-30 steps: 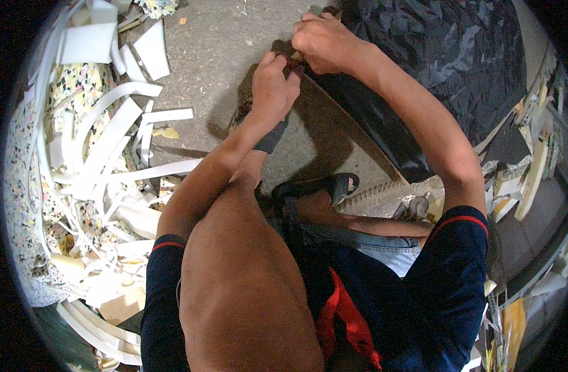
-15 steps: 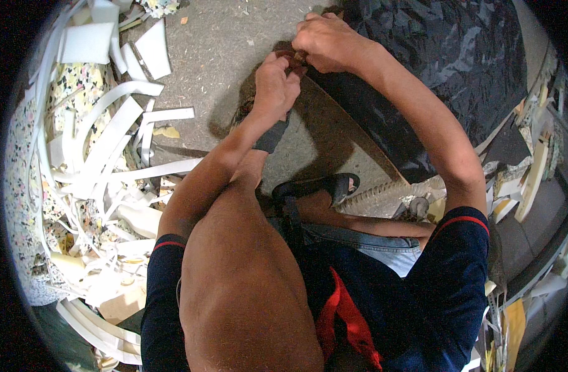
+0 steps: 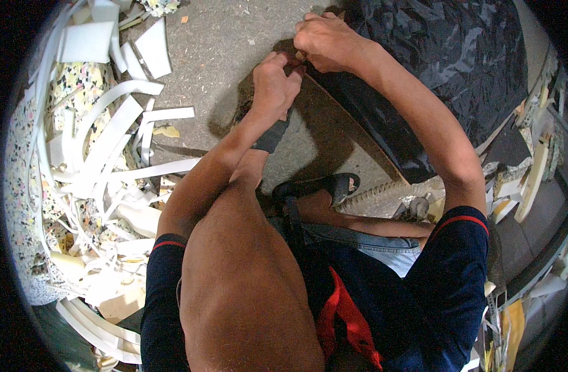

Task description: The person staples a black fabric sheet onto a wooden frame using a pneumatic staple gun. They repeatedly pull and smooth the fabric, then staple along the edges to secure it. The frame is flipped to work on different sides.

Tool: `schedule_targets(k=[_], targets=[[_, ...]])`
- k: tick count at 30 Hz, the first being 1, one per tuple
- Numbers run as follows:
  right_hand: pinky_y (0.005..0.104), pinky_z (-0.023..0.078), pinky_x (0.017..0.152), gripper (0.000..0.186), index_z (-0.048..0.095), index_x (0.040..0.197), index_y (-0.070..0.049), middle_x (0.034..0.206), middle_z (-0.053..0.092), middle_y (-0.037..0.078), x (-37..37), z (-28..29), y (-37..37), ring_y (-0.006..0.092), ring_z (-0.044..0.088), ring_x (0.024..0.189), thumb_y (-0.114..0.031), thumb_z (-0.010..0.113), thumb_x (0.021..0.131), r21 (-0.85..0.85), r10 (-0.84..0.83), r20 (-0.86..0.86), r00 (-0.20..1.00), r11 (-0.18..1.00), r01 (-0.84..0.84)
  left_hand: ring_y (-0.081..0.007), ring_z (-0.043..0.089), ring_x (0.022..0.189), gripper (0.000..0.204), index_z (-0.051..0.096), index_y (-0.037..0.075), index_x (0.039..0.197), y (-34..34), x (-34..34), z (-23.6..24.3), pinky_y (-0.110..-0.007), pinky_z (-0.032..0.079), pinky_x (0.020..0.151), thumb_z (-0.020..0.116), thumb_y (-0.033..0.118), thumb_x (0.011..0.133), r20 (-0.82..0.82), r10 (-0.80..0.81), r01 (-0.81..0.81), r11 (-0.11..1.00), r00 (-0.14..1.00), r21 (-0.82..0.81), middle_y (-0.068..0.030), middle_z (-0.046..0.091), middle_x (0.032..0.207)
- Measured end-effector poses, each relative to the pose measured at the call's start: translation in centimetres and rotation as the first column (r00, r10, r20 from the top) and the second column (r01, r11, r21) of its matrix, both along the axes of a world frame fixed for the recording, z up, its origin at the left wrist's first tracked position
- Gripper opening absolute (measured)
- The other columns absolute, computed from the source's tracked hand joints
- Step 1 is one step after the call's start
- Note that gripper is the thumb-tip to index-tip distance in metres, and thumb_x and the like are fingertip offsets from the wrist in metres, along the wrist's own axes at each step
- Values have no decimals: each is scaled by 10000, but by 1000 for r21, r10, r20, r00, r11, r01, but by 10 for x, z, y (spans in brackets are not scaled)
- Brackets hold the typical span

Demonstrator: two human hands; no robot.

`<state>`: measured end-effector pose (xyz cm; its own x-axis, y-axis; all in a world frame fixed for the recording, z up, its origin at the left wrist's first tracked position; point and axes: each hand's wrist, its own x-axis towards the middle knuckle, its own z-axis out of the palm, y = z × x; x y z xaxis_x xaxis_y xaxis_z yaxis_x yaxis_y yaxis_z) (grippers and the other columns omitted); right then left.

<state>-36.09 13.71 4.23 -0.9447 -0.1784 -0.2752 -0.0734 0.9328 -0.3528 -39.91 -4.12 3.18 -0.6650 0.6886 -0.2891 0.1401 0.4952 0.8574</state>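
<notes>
A crinkled black plastic sheet lies over a flat panel with a thin brown edge. My right hand is closed at the panel's far left corner, its fingers curled down and its knuckles hiding what they grip. Close beside it, just left of that corner, my left hand is closed too, thumb and fingers pinched together. Something small and dark brown shows in shadow between the two hands; its kind cannot be made out. My left forearm rests along my raised left leg.
White foam strips and offcuts pile up on the left, over a speckled foam block. More scraps lie on the right near a dark grey surface. My sandalled foot stands by the panel's near edge on the concrete floor.
My left hand has shifted very slightly left, away from my right hand. The right hand stays nearly in place at the panel's corner.
</notes>
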Motion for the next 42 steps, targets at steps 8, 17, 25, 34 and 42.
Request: schedule_targets(k=[8,17,25,34,42], targets=[[499,527,809,173,716,836,-60,887,715,144,-2,4,-4,339,679,955,-109,693,671,70,20,7,1000,997,-20,-454,598,777,81,599,-54,785,1,-2,-9,-492,485,685,621,0,729,-112,-102,103,995,988,3,-246,587,818],[539,504,839,167,733,855,-91,897,720,109,-3,7,-7,302,679,948,-138,716,696,104,25,20,999,994,-27,-480,580,763,82,568,-68,765,3,-6,-7,-523,479,698,582,-19,701,-172,-161,155,987,972,-48,-273,569,810],[565,512,849,145,734,780,-77,778,687,118,-3,16,-2,305,684,858,-179,750,679,47,34,40,999,998,-36,-475,587,776,141,603,-58,825,5,-6,-2,-512,499,751,584,3,699,-56,-134,130,989,989,-76,-263,598,850],[559,479,870,142,743,856,-108,868,718,80,11,9,-24,270,676,928,-182,721,737,203,-154,-151,976,962,183,-478,628,888,287,637,-6,1012,8,-13,-3,-449,517,814,578,3,731,-40,-186,176,968,982,-180,-235,652,917],[586,392,992,190,766,949,-155,1029,733,51,-14,-16,-52,269,652,1064,-221,733,774,284,-464,12,886,851,442,-232,649,935,317,603,-25,1107,3,-20,-9,-322,479,842,604,17,793,36,-268,262,956,963,131,-154,694,998]])
